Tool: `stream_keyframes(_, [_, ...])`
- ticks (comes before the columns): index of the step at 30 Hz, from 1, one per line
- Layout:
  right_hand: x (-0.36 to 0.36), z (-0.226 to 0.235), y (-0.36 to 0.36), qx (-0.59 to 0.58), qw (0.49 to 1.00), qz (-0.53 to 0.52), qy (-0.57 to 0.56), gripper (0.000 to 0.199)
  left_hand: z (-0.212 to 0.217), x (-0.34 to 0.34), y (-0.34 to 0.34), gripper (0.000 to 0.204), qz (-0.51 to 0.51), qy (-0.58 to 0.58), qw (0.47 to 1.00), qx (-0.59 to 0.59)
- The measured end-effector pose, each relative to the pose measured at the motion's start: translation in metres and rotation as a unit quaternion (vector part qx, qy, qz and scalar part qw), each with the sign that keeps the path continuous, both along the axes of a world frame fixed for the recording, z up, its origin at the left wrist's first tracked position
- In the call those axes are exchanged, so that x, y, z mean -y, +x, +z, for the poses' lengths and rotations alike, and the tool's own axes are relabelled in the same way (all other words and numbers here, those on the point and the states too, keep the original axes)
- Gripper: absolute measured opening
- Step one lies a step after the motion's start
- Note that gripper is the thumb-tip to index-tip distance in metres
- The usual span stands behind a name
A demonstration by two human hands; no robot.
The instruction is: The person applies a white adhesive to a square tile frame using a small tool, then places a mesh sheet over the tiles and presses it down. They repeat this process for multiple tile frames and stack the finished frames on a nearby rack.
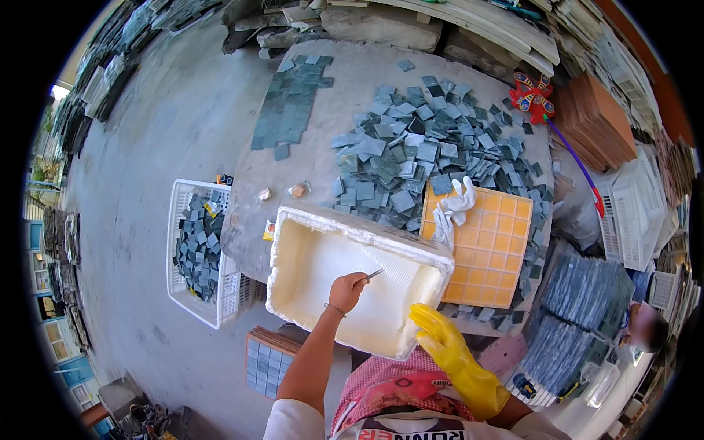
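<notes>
Foam box [330, 253]: white, hollow side facing up, in front of the checked apron [378, 380], its far side over the near part of the table [246, 172], just beside the orange gridded tray [477, 275]
Box handling: likely very light and stiff but crumbly, its rough rim apt to shed or dent; best held under a thick wall with a broad, gentle grip
Metal tool [375, 273]: slim, probably hard and easily turned, best pinched near its rear end
Left hand [348, 290]: bare, fingers curled closed round the tool, forearm reaching up over the box's near rim
Right hand [440, 335]: yellow-gloved, fingers fairly straight and together at the box's right rim; cannot tell whether it grips
</notes>
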State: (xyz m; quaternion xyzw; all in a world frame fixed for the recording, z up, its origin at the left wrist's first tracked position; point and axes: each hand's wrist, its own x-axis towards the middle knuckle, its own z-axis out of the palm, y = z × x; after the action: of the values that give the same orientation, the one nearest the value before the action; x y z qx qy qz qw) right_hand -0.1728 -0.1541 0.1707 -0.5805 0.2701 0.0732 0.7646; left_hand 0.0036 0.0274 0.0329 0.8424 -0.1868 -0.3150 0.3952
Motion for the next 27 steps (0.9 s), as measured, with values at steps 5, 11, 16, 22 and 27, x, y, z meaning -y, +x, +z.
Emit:
stream_keyframes(5, [-0.028,-0.035,0.006,0.008,0.999,-0.045,-0.009,0.061,0.037,-0.012,0.001,0.012,0.007,-0.075,0.997,-0.035])
stream_keyframes(11, [-0.047,-0.044,0.023,-0.002,1.0,-0.016,0.024,0.059,0.023,-0.012,0.005,0.012,0.005,0.056,0.995,0.086])
stream_keyframes(16, [-0.036,-0.035,0.011,-0.018,0.996,0.004,0.093,0.051,-0.007,0.017,0.005,0.013,-0.02,0.13,0.988,0.075])
stream_keyframes(22, [-0.021,-0.029,0.001,-0.02,0.998,0.017,0.053,0.042,-0.029,0.026,0.012,0.013,-0.052,0.135,0.987,0.069])
stream_keyframes(27, [-0.022,-0.021,0.008,-0.007,0.997,0.005,0.076,0.042,-0.021,0.016,0.019,0.013,-0.071,0.082,0.991,0.077])
